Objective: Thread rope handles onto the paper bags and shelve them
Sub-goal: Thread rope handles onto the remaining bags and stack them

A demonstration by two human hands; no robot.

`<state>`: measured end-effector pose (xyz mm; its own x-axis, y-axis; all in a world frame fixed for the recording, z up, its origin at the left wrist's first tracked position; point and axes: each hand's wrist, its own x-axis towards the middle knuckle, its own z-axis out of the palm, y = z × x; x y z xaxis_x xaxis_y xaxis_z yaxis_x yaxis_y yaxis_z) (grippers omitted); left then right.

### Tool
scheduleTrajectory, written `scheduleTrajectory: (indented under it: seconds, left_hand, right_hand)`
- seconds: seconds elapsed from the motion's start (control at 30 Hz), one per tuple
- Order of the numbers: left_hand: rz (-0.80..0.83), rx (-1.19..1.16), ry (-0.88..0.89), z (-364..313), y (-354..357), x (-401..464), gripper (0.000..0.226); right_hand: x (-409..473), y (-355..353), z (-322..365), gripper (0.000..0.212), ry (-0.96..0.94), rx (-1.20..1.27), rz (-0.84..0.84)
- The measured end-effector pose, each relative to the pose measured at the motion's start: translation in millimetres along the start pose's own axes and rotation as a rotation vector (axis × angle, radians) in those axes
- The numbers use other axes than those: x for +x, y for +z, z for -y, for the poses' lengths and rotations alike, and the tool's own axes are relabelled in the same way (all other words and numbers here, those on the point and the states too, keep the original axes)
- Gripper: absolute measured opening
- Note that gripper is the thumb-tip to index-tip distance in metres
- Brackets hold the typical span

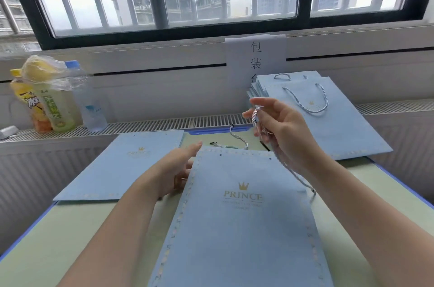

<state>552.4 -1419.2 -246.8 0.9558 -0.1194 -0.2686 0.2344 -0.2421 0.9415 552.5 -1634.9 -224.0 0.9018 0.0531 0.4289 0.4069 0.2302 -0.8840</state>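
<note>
Your right hand (279,131) is raised above the pale green table (70,239), thumb and fingers pinched on a twisted white-and-blue rope handle (255,114), whose tail hangs down past your wrist toward the bag below. Your left hand (178,169) lies with straight, relaxed fingers at the left edge of the flat light-blue paper bag (244,228) in front of you, gripping nothing. That bag shows a gold crown and the word "PRINCE", with smaller lines under it too fine to read.

A second loose rope handle (237,138) lies on the table just beyond the bag's top edge. To your left lies another flat "PRINCE" bag (122,167). To your right, a stack of blue bags already fitted with rope handles (328,117) leans by the wall. A white paper sign (256,59) reads "包装台". Three drink bottles (56,101) stand on the sill.
</note>
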Motion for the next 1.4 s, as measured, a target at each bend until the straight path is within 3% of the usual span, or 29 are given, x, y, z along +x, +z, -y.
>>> scheduleTrajectory:
  seconds: [0.13,0.2,0.27,0.33,0.37,0.43,0.5,0.6,0.7,0.77,0.83,0.93,1.07,1.23,1.33,1.4]
  left_hand:
    - [-0.441,0.706,0.264,16,7,16,0.043]
    - [-0.588,0.863,0.358,17,8,15,0.047]
    - [-0.491,0.704,0.559,16,11,16,0.063]
    - [-0.173,0.305,0.644,8,20,12,0.068]
    - [-0.048,0.205,0.614,8,26,10,0.057]
    - [0.034,0.249,0.602,8,37,7,0.027]
    - [0.005,0.26,0.606,11,42,6,0.024]
    - [-0.044,0.086,0.534,11,38,8,0.029]
    - [-0.052,-0.038,0.512,10,36,9,0.021]
    - [-0.053,-0.001,0.546,10,37,8,0.011]
    - [-0.049,0.014,0.566,10,38,6,0.01]
    - [-0.05,-0.015,0.577,10,39,4,0.02]
    - [-0.006,-0.012,0.58,11,38,8,0.01]
    - [0.039,-0.014,0.573,10,37,7,0.006]
    - [-0.05,-0.014,0.582,8,36,8,0.016]
    - [-0.192,0.178,0.612,12,30,16,0.026]
  right_hand:
    - [-4,6,-15,0.014,0.063,-0.243,0.076]
    - [-6,9,-26,0.015,0.061,-0.412,0.098]
    - [-9,13,-34,0.018,0.058,-0.54,0.123]
    - [-12,18,-38,0.021,0.033,-0.611,0.143]
    - [-13,20,-39,0.023,0.014,-0.627,0.149]
    - [-13,22,-38,0.024,-0.027,-0.616,0.128]
    - [-11,18,-35,0.024,-0.054,-0.591,0.039]
    - [-7,9,-32,0.024,-0.045,-0.556,-0.097]
    - [-6,4,-33,0.017,-0.091,-0.688,-0.14]
    - [-7,3,-34,0.024,-0.233,-0.94,-0.072]
    - [-8,6,-38,0.029,-0.323,-1.112,0.11]
    - [-11,10,-44,0.025,-0.261,-1.005,0.299]
    - [-8,7,-45,0.007,-0.21,-0.834,0.285]
    - [-9,8,-43,0.01,-0.193,-0.862,0.293]
    - [-10,12,-42,0.021,-0.137,-0.777,0.278]
    - [-12,14,-40,0.022,-0.081,-0.723,0.287]
